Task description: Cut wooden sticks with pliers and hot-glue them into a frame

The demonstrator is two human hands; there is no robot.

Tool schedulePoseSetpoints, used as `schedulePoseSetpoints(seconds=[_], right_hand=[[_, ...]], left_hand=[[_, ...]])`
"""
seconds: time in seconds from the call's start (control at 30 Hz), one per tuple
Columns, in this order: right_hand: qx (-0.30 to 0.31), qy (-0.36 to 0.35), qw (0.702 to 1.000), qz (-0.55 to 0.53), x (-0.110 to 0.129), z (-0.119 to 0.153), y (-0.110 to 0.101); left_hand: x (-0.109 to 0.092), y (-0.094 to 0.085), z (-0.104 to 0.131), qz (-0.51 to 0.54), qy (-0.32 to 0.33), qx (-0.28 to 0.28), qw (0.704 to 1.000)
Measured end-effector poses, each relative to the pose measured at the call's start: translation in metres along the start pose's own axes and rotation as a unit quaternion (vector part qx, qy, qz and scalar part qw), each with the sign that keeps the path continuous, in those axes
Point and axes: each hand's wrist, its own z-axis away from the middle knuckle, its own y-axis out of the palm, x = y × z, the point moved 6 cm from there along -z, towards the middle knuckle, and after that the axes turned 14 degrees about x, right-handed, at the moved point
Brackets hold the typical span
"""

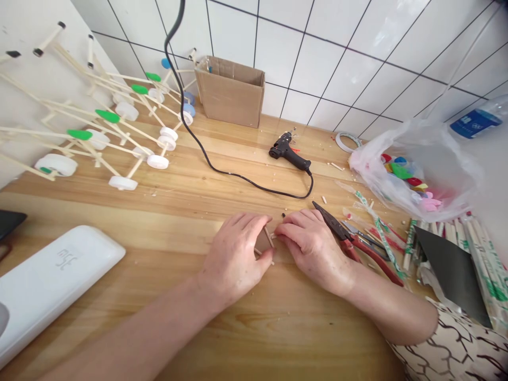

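Note:
My left hand [236,254] is curled just left of the middle, thumb and forefinger closed on the ends of a small frame of thin wooden sticks [269,236]. Part of that frame is hidden by the fingers. My right hand [317,246] meets it from the other side, its fingertips pinched on a short stick that touches the frame. A tiny black-tipped piece shows behind the right fingers. Beside the right hand lie long-nose pliers [349,241] with red handles. Farther back, a black glue gun [291,152] rests on the wooden table [222,338].
Several stick-built models with white wheels [123,183] stand at the left. A cardboard box [232,92] is against the tiled wall. A black cord [242,174] crosses the table. Right: plastic bag [448,164], tape roll [348,142], wrapped stick bundles [476,248]. A white device [59,286] lies front left.

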Motion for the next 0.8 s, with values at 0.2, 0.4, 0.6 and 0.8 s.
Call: schedulePoseSetpoints(seconds=[0.2, 0.4, 0.6, 0.8], right_hand=[[-0.009, -0.005, 1.0, 0.004, 0.0, -0.0001, 0.0009], [-0.025, -0.011, 1.0, 0.005, -0.0002, 0.0, 0.0008], [-0.028, -0.017, 0.999, 0.006, -0.0003, 0.0003, 0.0011], [-0.03, -0.018, 0.999, 0.0, -0.0007, -0.0009, 0.0014]], left_hand=[[-0.0006, -0.0006, -0.0009, 0.008, 0.0, 0.002, 1.0], [-0.0009, -0.0002, -0.0011, 0.015, 0.002, -0.001, 1.0], [-0.0005, 0.0007, -0.0011, 0.023, 0.002, -0.003, 1.0], [-0.0006, 0.0002, -0.0004, 0.02, 0.001, -0.005, 1.0]])
